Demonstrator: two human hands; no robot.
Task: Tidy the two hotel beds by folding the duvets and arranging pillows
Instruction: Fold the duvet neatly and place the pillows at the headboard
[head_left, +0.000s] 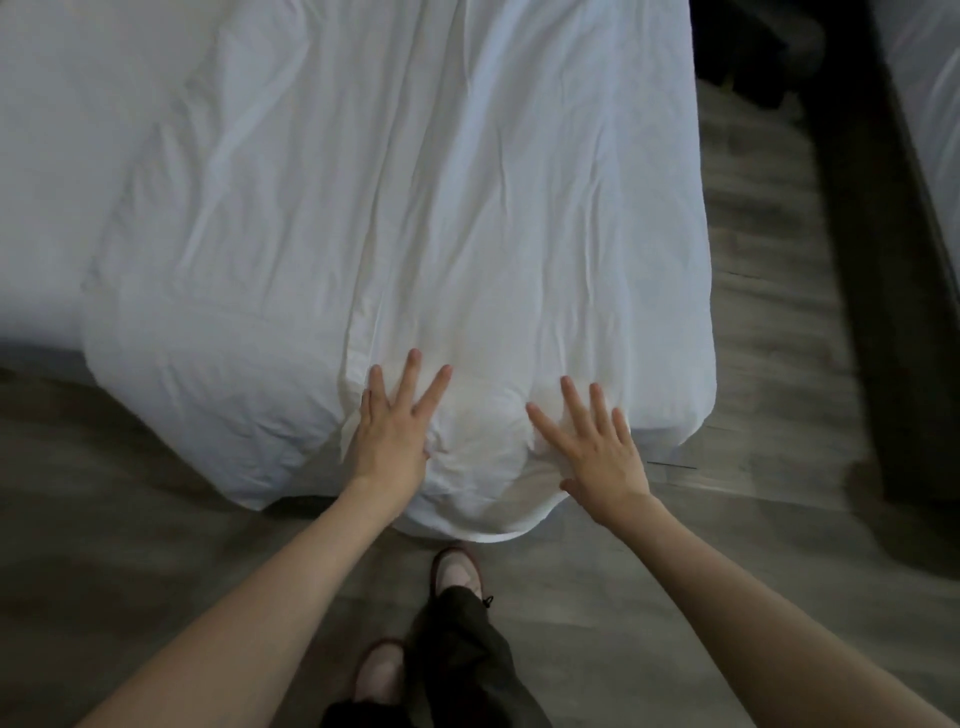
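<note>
A white duvet (415, 208) lies folded lengthwise on the bed, its near end draped over the foot of the mattress toward me. My left hand (395, 426) presses flat on that near end with fingers spread. My right hand (597, 447) rests flat on the duvet a little to the right, fingers straight and splayed. Neither hand grips the fabric. The bare white sheet (47, 156) shows to the left of the duvet. No pillows are in view.
Grey wood-look floor (753, 312) runs between this bed and a second bed, whose dark frame (883, 260) and white bedding (930, 78) show at the right edge. My feet in light shoes (457, 566) stand just before the bed's foot.
</note>
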